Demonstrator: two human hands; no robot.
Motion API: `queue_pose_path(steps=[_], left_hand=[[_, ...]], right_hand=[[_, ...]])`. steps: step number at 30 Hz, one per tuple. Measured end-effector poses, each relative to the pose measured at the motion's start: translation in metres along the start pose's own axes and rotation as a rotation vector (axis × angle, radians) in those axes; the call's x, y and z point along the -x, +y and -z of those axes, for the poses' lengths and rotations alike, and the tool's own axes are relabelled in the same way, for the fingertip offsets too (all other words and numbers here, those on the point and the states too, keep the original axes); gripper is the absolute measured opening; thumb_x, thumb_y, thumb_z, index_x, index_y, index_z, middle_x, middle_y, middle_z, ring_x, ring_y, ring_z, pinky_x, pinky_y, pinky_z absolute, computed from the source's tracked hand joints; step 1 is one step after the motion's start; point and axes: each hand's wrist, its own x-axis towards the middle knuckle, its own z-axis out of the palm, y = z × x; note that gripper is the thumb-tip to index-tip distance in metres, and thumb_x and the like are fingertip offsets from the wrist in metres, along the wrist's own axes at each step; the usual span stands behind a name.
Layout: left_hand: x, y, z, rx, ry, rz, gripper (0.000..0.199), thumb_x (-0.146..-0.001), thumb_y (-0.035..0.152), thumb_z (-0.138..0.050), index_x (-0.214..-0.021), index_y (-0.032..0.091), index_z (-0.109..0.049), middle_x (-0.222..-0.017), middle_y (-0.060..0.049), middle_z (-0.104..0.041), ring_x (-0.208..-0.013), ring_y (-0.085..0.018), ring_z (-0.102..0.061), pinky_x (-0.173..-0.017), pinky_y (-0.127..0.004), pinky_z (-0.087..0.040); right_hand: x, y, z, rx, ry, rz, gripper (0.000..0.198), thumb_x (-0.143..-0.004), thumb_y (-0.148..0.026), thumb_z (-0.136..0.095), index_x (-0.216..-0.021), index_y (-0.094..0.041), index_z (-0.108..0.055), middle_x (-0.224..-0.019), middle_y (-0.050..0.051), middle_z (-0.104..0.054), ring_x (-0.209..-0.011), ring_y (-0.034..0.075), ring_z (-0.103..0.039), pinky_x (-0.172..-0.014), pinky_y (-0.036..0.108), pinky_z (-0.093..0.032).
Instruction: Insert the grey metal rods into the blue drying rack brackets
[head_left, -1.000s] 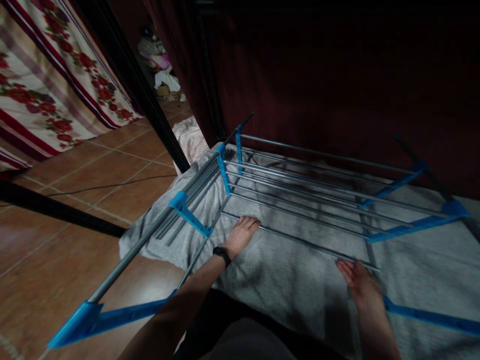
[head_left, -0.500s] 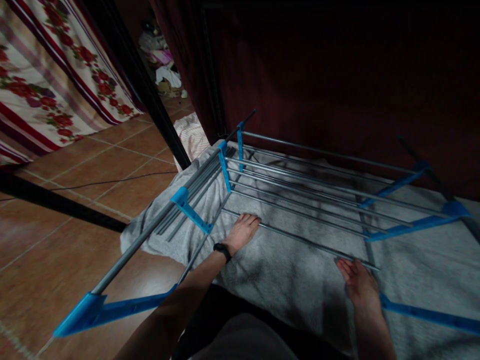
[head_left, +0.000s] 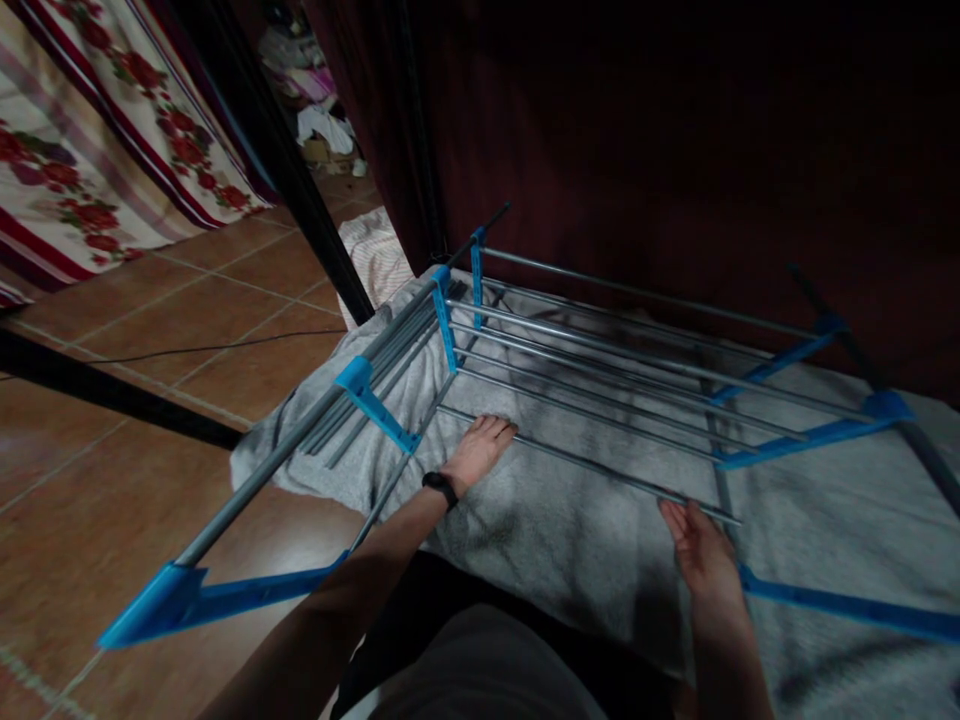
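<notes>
A grey metal rod (head_left: 592, 466) spans between the two sides of a partly built drying rack with blue plastic brackets (head_left: 379, 415). Over the rod's left part, my left hand (head_left: 484, 447), with a dark band on the wrist, is closed from above. Near the rod's right end, my right hand (head_left: 697, 540) holds it with fingers under and behind it, palm turned up. Behind this rod, several parallel rods (head_left: 600, 400) are fitted between the blue brackets. Loose grey tubes (head_left: 360, 385) lie to the left, behind the rack's side bar (head_left: 262, 475).
A grey blanket (head_left: 570, 540) lies under the rack. Dark posts (head_left: 300, 170) and a thin cable (head_left: 225, 345) are at left, over a tiled floor (head_left: 247, 280). A floral curtain (head_left: 90, 140) hangs at upper left. Dark red fabric (head_left: 637, 150) stands behind the rack.
The whole view has shifted slightly, so rack and hands appear a little higher and further left. Both hands keep their hold on the same rod.
</notes>
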Motion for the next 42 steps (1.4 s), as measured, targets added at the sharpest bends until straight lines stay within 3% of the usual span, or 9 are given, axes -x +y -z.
queue_pose_path(steps=[4,10,21,29,42], left_hand=[[0.001,0.000,0.001,-0.016,-0.008,0.002,0.040,-0.100,0.014,-0.034,-0.129,0.023,-0.060,-0.114,-0.008,-0.065,-0.107,-0.025,-0.054,-0.099,-0.039,-0.043],[0.001,0.002,0.005,-0.023,-0.021,0.004,0.040,-0.100,0.014,-0.034,-0.129,0.021,-0.060,-0.117,-0.009,-0.065,-0.108,-0.025,-0.053,-0.100,-0.038,-0.042],[0.000,0.001,0.003,-0.040,-0.047,0.005,0.040,-0.100,0.014,-0.034,-0.129,0.021,-0.060,-0.118,-0.008,-0.065,-0.110,-0.025,-0.054,-0.101,-0.038,-0.041],[0.001,0.001,0.001,-0.055,-0.046,0.004,0.040,-0.100,0.013,-0.037,-0.133,0.020,-0.058,-0.118,-0.008,-0.065,-0.110,-0.023,-0.054,-0.103,-0.038,-0.041],[0.000,-0.001,-0.001,-0.047,-0.021,-0.008,0.040,-0.095,0.009,-0.044,-0.130,0.020,-0.060,-0.117,-0.009,-0.065,-0.110,-0.024,-0.057,-0.101,-0.040,-0.045]], right_hand=[[-0.005,-0.002,-0.005,0.023,0.085,-0.075,0.023,-0.065,-0.031,-0.084,-0.074,-0.019,-0.067,-0.078,0.003,-0.072,-0.077,0.019,-0.074,-0.094,0.038,-0.060],[-0.005,-0.005,-0.012,0.035,0.131,-0.071,0.020,-0.066,-0.029,-0.082,-0.071,-0.019,-0.064,-0.071,0.002,-0.070,-0.071,0.018,-0.073,-0.090,0.039,-0.062],[0.003,-0.008,-0.018,-0.014,0.108,-0.041,0.024,-0.055,-0.019,-0.084,-0.067,-0.018,-0.064,-0.072,0.002,-0.072,-0.074,0.019,-0.073,-0.080,0.032,-0.064],[0.005,-0.007,-0.022,-0.023,0.100,-0.031,0.023,-0.062,-0.023,-0.084,-0.070,-0.017,-0.063,-0.067,0.000,-0.070,-0.067,0.015,-0.072,-0.079,0.029,-0.063],[0.008,-0.006,-0.025,-0.043,0.119,-0.021,0.031,-0.058,-0.024,-0.089,-0.071,-0.019,-0.061,-0.069,0.000,-0.070,-0.070,0.017,-0.072,-0.080,0.030,-0.064]])
